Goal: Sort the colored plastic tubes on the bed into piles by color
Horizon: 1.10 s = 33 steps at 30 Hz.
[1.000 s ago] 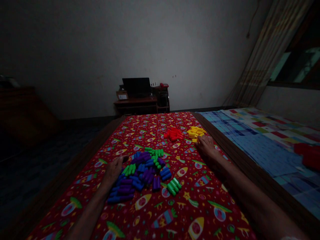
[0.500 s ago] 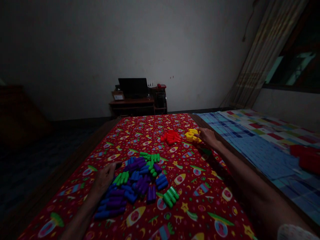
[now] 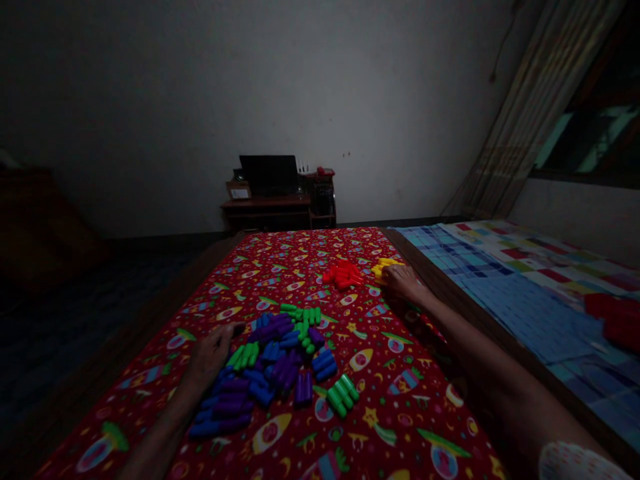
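A small heap of yellow plastic pieces [image 3: 384, 264], shaped like rounded tubes joined side by side, lies toward the far right of the red cloth. My right hand [image 3: 400, 280] is at its near side, fingers bent down and closed against the yellow pieces, partly covering them. Just left of it sits a heap of red plastic pieces [image 3: 344, 273]. My left hand [image 3: 213, 350] rests on the cloth, one finger stretched toward a larger mixed pile. That pile has purple pieces [image 3: 285, 372], blue pieces [image 3: 324, 364] and green pieces [image 3: 343, 395].
The red rocket-print cloth [image 3: 400, 413] covers a long surface with a brown border [image 3: 200, 273]. To its right lies a blue checked sheet [image 3: 520, 313]. A desk [image 3: 267, 203] with a black monitor [image 3: 269, 175] stands against the wall.
My right hand has shifted slightly left and nearer, now covering more of the yellow pieces. My left hand and the mixed pile have stayed in place.
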{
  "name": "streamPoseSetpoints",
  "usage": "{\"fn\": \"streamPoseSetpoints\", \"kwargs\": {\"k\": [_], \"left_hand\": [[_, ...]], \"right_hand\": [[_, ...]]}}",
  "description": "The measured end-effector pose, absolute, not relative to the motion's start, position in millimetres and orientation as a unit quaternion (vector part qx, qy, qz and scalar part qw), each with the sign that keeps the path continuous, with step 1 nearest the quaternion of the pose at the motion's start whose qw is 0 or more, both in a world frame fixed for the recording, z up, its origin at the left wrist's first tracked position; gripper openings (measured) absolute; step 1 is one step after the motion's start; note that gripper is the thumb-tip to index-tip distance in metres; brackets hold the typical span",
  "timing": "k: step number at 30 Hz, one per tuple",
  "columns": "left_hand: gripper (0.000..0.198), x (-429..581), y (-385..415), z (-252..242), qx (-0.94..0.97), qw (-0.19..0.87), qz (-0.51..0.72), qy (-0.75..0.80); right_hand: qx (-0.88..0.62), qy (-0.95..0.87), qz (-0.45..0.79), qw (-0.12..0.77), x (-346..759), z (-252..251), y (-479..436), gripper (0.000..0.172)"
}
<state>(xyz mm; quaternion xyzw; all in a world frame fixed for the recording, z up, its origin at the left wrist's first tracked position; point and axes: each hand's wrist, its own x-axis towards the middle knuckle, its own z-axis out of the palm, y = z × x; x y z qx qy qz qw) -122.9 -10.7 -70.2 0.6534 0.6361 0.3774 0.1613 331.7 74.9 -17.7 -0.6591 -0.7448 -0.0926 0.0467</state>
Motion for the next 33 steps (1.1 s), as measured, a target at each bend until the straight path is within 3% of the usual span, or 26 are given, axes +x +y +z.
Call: {"fn": "streamPoseSetpoints", "kwargs": {"k": [9, 19, 26, 33], "left_hand": [[0.057, -126.1, -9.4, -73.2, 0.662, 0.143, 0.367, 0.638], [0.058, -128.8, -9.0, -75.2, 0.663, 0.134, 0.364, 0.64], [0.056, -128.0, -9.0, -75.5, 0.667, 0.131, 0.359, 0.639], [0.053, -132.3, -6.8, -78.5, 0.674, 0.11, 0.349, 0.642]], "right_hand": [[-0.718, -0.668, -0.09, 0.174, 360.5, 4.4, 108.8, 0.032], [-0.706, -0.694, -0.134, 0.057, 366.7, -7.2, 109.9, 0.037], [-0.652, -0.745, -0.128, 0.062, 365.2, -6.1, 74.2, 0.035], [-0.555, -0.825, -0.094, 0.054, 361.6, -55.2, 60.0, 0.023]]}}
